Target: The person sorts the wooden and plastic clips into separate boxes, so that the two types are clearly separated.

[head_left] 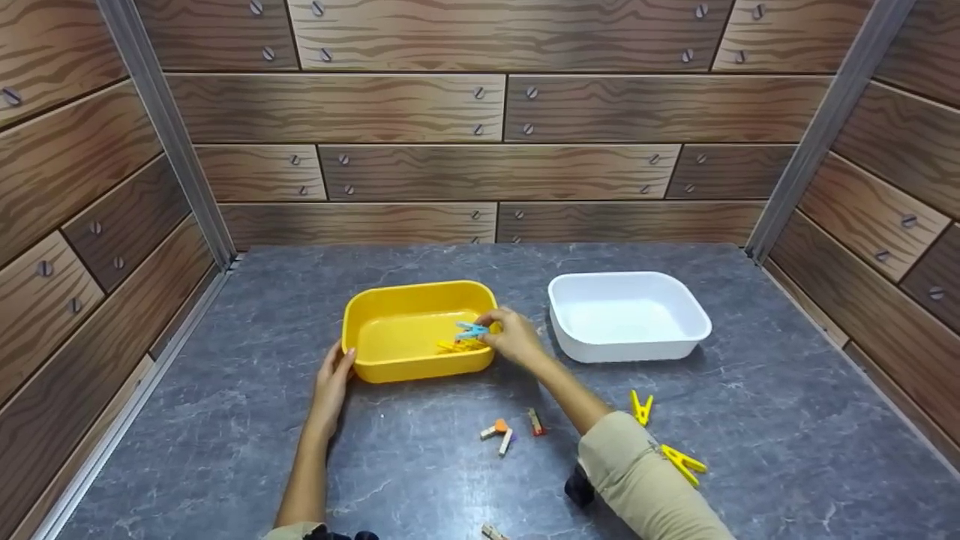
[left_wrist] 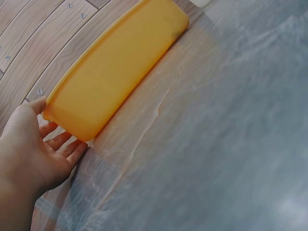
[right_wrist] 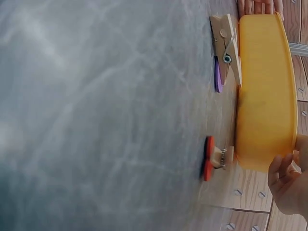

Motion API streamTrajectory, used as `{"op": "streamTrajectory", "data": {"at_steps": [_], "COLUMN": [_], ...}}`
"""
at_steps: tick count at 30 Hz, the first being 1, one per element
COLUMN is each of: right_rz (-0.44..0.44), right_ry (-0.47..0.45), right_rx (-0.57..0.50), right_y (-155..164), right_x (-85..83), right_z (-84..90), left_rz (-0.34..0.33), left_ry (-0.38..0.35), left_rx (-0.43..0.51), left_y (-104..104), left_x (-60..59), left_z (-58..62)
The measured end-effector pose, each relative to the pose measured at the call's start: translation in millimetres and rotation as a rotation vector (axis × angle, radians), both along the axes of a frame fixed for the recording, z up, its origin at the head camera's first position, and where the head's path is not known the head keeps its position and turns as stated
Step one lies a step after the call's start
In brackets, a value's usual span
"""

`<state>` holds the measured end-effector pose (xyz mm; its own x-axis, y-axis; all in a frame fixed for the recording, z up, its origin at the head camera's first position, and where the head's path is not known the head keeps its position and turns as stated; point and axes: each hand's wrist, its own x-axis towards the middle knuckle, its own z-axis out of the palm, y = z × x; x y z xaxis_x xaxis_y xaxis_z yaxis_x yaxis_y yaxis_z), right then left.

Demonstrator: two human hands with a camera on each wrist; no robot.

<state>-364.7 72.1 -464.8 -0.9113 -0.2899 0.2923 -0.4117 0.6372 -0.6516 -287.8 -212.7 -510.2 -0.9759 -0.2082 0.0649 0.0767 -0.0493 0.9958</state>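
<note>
Over the yellow tub (head_left: 416, 330) at frame centre, the right hand (head_left: 514, 337) pinches a blue clothespin (head_left: 471, 330); the left hand (head_left: 330, 386), fingers relaxed, touches the tub's corner. A loose pinch could drop the pin outside. Lower right, loose pegs (head_left: 510, 429) and yellow clothespins (head_left: 660, 435) lie on the table (head_left: 750, 450), near the white tub (head_left: 628, 315).

Yellow tub (head_left: 390, 371) near the table's middle, a pale blue clothespin (head_left: 471, 329) over yellow pins (head_left: 459, 346) inside it. White tub (head_left: 628, 346) beside it. Table (head_left: 787, 420) is grey, marbled with pale veins. Two bright yellow pins (head_left: 664, 435) towards the near right edge. Walls (head_left: 495, 112) show brown wood-grain planks.
</note>
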Motion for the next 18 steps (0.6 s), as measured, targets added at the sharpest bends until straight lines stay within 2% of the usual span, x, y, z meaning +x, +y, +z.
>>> {"op": "streamTrajectory", "data": {"at_steps": [6, 18], "right_rz": [-0.012, -0.028], "right_ry": [0.009, 0.010], "right_rx": [-0.034, -0.044], "right_y": [-2.0, -2.4], "right_x": [0.9, 1.9], "right_z": [-1.8, -4.7], "left_rz": [0.001, 0.013], "left_ry": [-0.027, -0.006], "left_rx": [-0.026, -0.008], "left_y": [-0.6, -0.1], "left_x": [0.4, 0.2], "left_z": [1.3, -0.8]}}
